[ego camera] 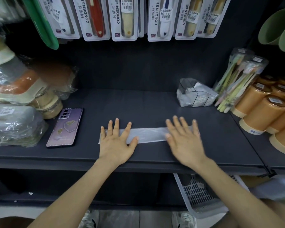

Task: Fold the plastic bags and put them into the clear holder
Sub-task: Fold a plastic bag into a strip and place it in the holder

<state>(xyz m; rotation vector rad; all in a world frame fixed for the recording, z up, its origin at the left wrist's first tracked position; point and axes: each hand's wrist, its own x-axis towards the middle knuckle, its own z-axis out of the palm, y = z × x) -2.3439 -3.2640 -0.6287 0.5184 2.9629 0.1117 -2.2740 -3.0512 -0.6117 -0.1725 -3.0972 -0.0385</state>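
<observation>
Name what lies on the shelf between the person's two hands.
Head view: the middle of the folded plastic bag; the left hand and right hand press its ends.

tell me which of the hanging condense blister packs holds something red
The second clear CONDENSE blister pack from the left. Its item is red with a pale heart; the other packs hold white or cream-yellow ones.

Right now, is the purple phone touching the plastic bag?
Apart. The head view shows bare dark shelf between the phone and the plastic bag's left end.
</observation>
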